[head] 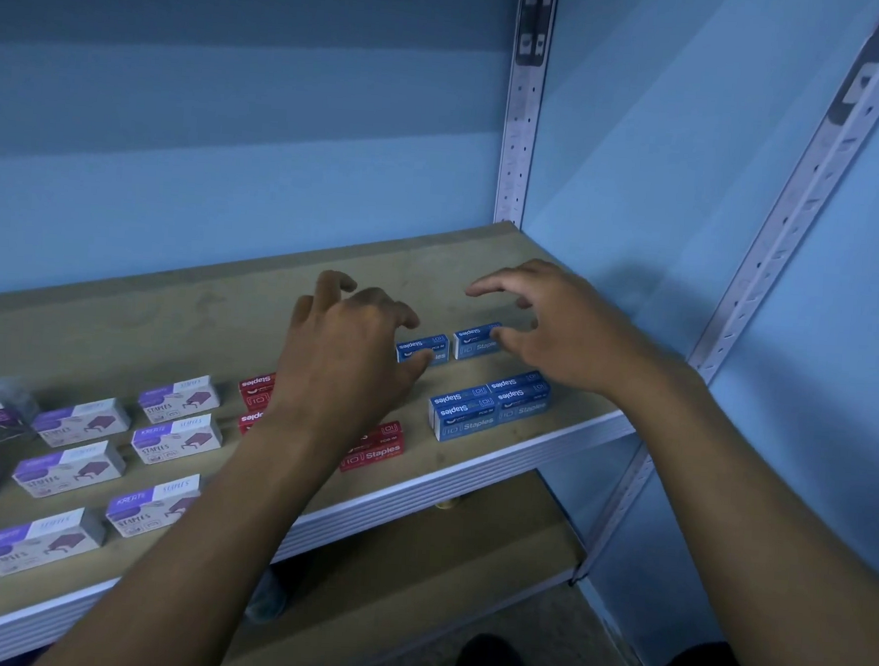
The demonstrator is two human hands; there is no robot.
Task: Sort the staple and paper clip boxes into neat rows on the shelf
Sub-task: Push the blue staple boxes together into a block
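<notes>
While spread over shelf (212, 313), hands (343, 358) touch cardboard boxes (422, 349).

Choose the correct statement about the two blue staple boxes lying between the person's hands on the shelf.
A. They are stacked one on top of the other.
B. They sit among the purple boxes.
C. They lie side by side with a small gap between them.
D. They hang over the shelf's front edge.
C: the left blue box and the right blue box lie side by side on the shelf, a narrow gap between them.
</notes>
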